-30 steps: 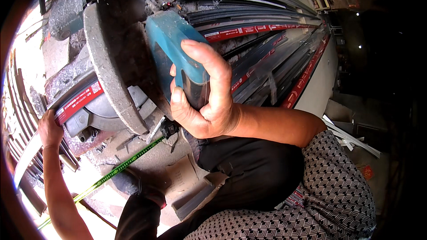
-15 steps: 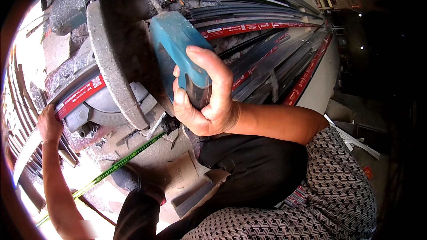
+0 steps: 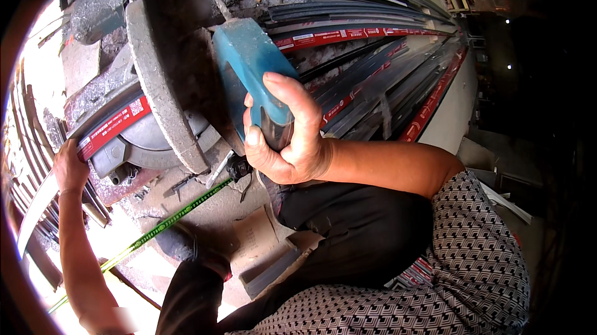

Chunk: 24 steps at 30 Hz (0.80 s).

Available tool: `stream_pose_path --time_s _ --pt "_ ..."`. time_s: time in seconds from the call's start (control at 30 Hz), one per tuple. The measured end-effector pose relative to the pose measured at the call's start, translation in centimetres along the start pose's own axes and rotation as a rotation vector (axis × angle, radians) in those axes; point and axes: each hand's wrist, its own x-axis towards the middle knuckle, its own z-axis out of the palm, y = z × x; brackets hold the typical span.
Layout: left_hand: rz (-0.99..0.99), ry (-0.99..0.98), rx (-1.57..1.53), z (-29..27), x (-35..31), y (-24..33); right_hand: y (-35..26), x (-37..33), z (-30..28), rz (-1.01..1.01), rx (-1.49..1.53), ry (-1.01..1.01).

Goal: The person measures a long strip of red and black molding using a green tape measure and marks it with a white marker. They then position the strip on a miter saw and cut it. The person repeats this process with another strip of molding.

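My right hand (image 3: 292, 148) is wrapped round the teal handle (image 3: 252, 46) of a miter saw, its fingers and thumb closed on the grip. Left of the handle, the saw's dusty grey guard (image 3: 155, 80) stands over the round metal turntable (image 3: 152, 142). A long profile strip (image 3: 115, 128) with red printed film lies across the saw base, against the fence. My left hand (image 3: 70, 167) is closed on this strip at the left side of the base; its fingertips are partly hidden. Where the strip meets the blade is hidden behind the guard.
An extended green tape measure (image 3: 177, 217) runs along the floor from its black case (image 3: 238, 166). Torn cardboard (image 3: 255, 235) lies near my legs. Long dark profiles (image 3: 373, 92), some with red film, lie at the right. More strips (image 3: 25, 142) lie at the far left.
The view has shifted slightly, so the saw sits a little further right in the picture. Both hands keep their holds on the handle and the strip.
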Motion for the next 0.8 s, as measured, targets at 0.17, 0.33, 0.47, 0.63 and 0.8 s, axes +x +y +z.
stream_pose_path --time_s 0.17,0.33,0.47,0.63,0.8 --pt "-0.023 -0.049 0.007 -0.2 0.2 0.3 0.1 -0.4 0.0 0.013 0.02 -0.014" --pt "-0.033 -0.09 0.012 -1.1 0.3 0.6 0.3 -1.1 0.1 0.029 0.026 -0.053" --pt "-0.031 -0.078 -0.003 -1.5 0.3 1.2 0.8 -1.8 0.2 0.007 0.005 -0.061" --pt "-0.016 -0.07 0.01 -1.9 0.5 1.7 1.9 -3.8 0.8 0.018 0.047 -0.008" --pt "-0.029 -0.094 -0.037 -2.8 0.4 2.2 2.0 -3.5 0.6 -0.018 0.055 -0.07"
